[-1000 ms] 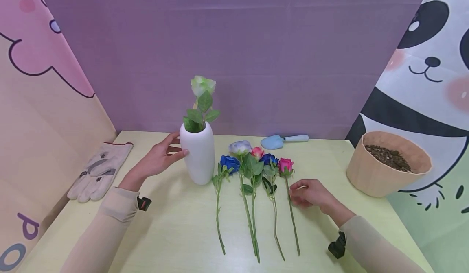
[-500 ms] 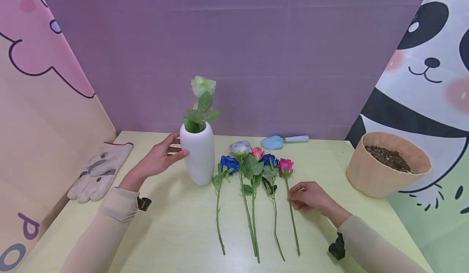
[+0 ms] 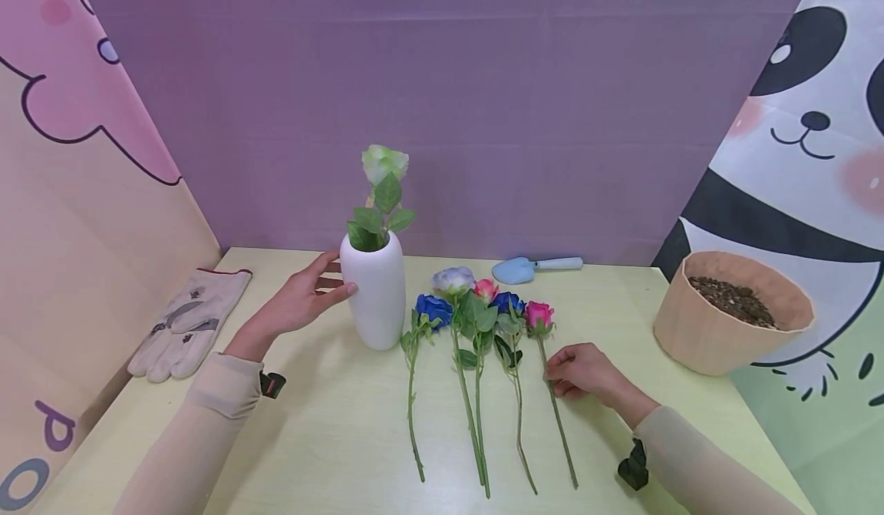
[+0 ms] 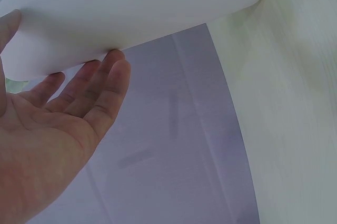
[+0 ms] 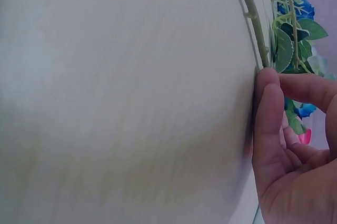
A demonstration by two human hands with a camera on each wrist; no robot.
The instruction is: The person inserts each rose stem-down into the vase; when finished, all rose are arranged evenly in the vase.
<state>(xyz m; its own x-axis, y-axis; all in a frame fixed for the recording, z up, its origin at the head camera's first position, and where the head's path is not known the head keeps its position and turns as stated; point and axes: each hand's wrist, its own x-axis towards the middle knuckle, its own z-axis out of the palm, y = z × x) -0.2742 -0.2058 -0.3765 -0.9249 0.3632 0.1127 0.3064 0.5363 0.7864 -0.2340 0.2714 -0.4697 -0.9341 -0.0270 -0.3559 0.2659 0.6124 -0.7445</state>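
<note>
A white vase (image 3: 376, 300) stands upright on the table, with a pale green-white rose (image 3: 384, 164) in it. My left hand (image 3: 298, 300) steadies the vase from its left side, thumb on the front and fingers along the far side; in the left wrist view several fingertips meet the vase wall (image 4: 152, 2). At right my right hand (image 3: 585, 369) pinches the stem of a bright pink rose (image 3: 539, 315) between thumb and forefinger. The right wrist view shows that green stem (image 5: 251, 18) running close to the tabletop.
Left of the pink rose lie two blue roses (image 3: 433, 309) (image 3: 507, 302), a pale lilac flower (image 3: 453, 278) and a coral-pink rose (image 3: 486, 290). Behind them is a blue trowel (image 3: 516, 269). A soil-filled planter (image 3: 711, 338) stands at right, and gloves (image 3: 186, 331) lie at left.
My right fingers have come onto the pink rose's stem, and its lower end has swung slightly right. The left hand and vase stay in place.
</note>
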